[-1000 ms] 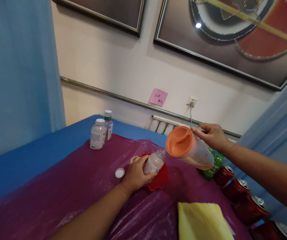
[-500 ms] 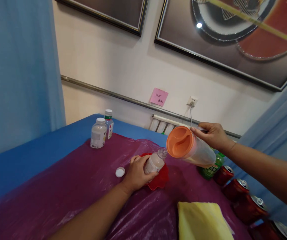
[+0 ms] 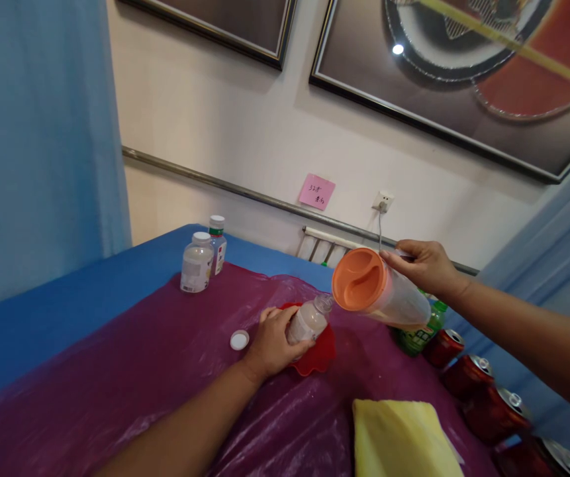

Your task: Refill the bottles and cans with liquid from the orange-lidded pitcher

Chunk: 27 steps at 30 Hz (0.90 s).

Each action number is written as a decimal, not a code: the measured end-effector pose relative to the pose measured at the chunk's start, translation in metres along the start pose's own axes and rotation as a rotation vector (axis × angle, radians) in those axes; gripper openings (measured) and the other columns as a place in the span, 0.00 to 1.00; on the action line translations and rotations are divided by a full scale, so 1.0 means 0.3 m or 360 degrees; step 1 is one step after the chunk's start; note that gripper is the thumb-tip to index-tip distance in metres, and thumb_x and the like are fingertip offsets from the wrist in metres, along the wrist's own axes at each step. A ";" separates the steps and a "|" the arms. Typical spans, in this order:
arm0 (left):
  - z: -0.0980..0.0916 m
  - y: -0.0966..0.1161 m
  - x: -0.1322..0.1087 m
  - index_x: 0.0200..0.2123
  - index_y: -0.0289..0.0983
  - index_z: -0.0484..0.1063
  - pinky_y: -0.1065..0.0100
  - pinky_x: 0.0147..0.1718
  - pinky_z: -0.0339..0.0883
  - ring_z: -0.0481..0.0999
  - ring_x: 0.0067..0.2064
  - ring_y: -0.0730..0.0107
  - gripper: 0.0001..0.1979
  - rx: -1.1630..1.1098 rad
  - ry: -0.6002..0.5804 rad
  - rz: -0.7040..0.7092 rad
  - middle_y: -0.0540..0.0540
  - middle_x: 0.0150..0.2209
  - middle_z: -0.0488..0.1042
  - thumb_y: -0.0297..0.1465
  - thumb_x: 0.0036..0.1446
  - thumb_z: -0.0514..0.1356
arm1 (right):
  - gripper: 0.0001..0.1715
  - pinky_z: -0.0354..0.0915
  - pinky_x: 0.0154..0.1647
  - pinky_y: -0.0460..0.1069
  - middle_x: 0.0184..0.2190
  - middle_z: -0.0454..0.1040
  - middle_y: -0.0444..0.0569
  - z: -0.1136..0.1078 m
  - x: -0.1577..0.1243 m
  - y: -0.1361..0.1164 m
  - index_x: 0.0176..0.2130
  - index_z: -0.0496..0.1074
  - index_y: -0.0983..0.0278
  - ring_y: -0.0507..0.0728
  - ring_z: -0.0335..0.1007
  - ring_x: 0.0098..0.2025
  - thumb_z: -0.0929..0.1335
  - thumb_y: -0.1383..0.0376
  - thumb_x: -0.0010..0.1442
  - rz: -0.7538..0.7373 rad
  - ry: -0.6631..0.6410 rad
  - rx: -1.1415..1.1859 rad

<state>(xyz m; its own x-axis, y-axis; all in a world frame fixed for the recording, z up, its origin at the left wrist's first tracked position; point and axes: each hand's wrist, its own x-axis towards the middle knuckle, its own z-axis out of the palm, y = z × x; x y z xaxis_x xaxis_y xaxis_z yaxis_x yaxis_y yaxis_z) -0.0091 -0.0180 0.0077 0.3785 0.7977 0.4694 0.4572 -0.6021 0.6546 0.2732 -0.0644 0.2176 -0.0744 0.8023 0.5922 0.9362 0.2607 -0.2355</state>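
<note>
My left hand (image 3: 275, 341) is wrapped round a clear bottle (image 3: 308, 320) with its cap off, tilted to the right above a red scalloped dish (image 3: 317, 358). In my right hand (image 3: 426, 265) is the handle of a translucent pitcher (image 3: 398, 301) with an orange lid (image 3: 359, 279). The pitcher is tipped to the left, its lid beside the bottle's mouth, and some pale liquid lies along its lower side. Whether liquid is flowing between them I cannot tell. A white cap (image 3: 239, 340) rests on the purple plastic sheet (image 3: 165, 391) left of the dish.
Two capped bottles, a wide one (image 3: 196, 265) and a slimmer one (image 3: 218, 245), stand at the back left. A folded yellow cloth (image 3: 404, 437) lies front right. Along the right edge are a green bottle (image 3: 418, 334) and several red cans (image 3: 468, 374). Behind is a wall socket (image 3: 382, 201).
Both hands, the bottle and the pitcher hold nearly the same pose. The view has shifted slightly, and the liquid inside the pitcher looks a little lower.
</note>
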 end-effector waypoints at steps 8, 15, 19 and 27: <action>0.003 -0.007 0.000 0.55 0.42 0.72 0.50 0.61 0.57 0.73 0.55 0.48 0.32 -0.0003 0.0002 0.0013 0.44 0.53 0.79 0.41 0.47 0.71 | 0.36 0.45 0.21 0.48 0.18 0.49 0.40 -0.014 -0.001 -0.017 0.18 0.54 0.59 0.50 0.46 0.22 0.66 0.37 0.58 -0.0040 0.0028 -0.0019; 0.001 -0.001 0.000 0.55 0.42 0.73 0.50 0.60 0.57 0.73 0.54 0.49 0.31 -0.0010 0.0005 0.0011 0.44 0.52 0.79 0.40 0.46 0.71 | 0.36 0.45 0.21 0.48 0.17 0.49 0.40 -0.022 0.000 -0.023 0.18 0.54 0.60 0.50 0.46 0.22 0.66 0.38 0.58 -0.0058 0.0022 -0.0039; 0.003 -0.004 -0.001 0.55 0.43 0.72 0.49 0.61 0.56 0.72 0.55 0.49 0.32 -0.0012 0.0008 0.0003 0.44 0.53 0.79 0.40 0.46 0.72 | 0.34 0.44 0.22 0.48 0.18 0.47 0.40 -0.025 0.000 -0.021 0.18 0.53 0.60 0.50 0.45 0.22 0.66 0.40 0.59 -0.0066 0.0029 -0.0049; 0.000 -0.003 -0.002 0.56 0.42 0.72 0.49 0.61 0.57 0.73 0.55 0.48 0.32 -0.0001 0.0010 0.0012 0.43 0.52 0.79 0.40 0.46 0.72 | 0.33 0.44 0.22 0.48 0.18 0.47 0.39 -0.030 -0.002 -0.026 0.18 0.54 0.59 0.50 0.45 0.22 0.66 0.41 0.59 -0.0050 0.0031 -0.0086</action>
<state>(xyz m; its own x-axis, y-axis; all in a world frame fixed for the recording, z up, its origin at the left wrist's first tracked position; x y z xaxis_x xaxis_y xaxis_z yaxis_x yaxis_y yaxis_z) -0.0097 -0.0180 0.0068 0.3769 0.7935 0.4778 0.4540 -0.6079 0.6514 0.2690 -0.0717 0.2261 -0.0980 0.7834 0.6137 0.9507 0.2560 -0.1751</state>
